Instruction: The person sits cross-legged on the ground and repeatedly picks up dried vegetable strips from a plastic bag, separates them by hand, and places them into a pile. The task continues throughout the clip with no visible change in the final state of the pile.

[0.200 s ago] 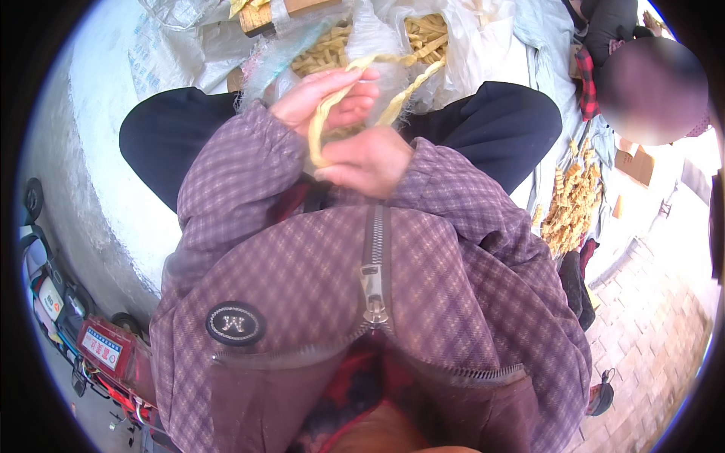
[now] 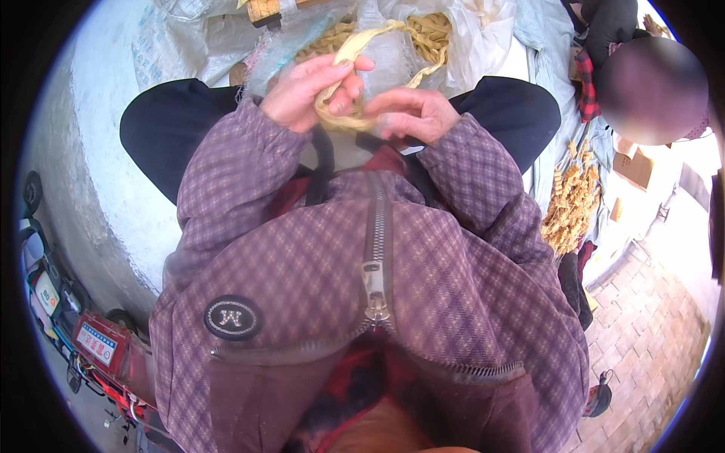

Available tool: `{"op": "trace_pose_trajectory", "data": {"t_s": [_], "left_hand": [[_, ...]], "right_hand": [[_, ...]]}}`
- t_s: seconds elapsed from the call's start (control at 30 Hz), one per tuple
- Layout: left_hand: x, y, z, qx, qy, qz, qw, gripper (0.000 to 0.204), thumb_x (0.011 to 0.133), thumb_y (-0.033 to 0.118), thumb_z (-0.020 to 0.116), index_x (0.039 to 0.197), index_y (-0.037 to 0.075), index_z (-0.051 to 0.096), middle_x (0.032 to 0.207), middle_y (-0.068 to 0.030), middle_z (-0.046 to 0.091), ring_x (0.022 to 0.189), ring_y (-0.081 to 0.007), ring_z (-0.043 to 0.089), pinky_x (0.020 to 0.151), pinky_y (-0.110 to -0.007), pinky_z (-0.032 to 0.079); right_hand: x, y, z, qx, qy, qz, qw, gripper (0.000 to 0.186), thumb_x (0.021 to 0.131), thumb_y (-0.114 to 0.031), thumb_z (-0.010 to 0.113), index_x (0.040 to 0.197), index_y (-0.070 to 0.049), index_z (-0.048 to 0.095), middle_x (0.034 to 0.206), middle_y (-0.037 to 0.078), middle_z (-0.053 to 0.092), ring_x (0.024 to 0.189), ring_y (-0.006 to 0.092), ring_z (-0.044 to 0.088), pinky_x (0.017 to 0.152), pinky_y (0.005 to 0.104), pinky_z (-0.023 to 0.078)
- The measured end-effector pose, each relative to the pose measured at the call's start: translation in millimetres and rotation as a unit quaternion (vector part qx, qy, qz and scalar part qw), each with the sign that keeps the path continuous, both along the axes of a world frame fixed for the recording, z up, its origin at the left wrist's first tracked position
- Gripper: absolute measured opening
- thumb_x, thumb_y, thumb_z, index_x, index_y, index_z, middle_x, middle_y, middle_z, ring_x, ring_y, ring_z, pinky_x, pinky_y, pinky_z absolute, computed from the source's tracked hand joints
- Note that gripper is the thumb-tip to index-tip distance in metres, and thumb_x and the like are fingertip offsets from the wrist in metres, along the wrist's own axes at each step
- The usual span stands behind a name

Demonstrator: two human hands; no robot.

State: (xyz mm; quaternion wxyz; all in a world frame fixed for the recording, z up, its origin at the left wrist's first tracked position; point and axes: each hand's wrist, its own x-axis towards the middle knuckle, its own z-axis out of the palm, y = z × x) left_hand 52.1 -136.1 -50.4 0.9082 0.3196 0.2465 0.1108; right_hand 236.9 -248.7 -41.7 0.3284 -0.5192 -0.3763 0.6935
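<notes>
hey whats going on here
A seated person in a checked jacket is handling a long pale yellow strip. The left grip holds it; the right grip is at the loop's lower bend, though whether it pinches is unclear. Beyond, more yellow strips sit in plastic bags.

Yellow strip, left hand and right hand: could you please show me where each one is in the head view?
Yellow strip (image 2: 353,47): head view, on its stretch just above the left thumb.
Left hand (image 2: 303,92): head view, on its back.
Right hand (image 2: 423,113): head view, on its middle.
</notes>
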Motion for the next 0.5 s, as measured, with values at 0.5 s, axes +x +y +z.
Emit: {"op": "trace_pose_trajectory", "data": {"t_s": [0.5], "left_hand": [[39.5, -6.2, 13.3, -0.029, -0.071, 0.002, 0.997, 0.058, 0.091, 0.048, 0.038, 0.122, 0.0, 0.043, 0.09, -0.0046, 0.057, 0.092, -0.014, 0.054, 0.086, -0.031, 0.042]], "right_hand": [[-5.6, -7.0, 10.2, 0.09, -0.121, 0.071, 0.986, 0.017, 0.087, -0.014, 0.052, 0.093, -0.001, 0.062, 0.075, 0.008, 0.063, 0.068, 0.013, 0.06, 0.066, 0.0249, 0.047]]}}
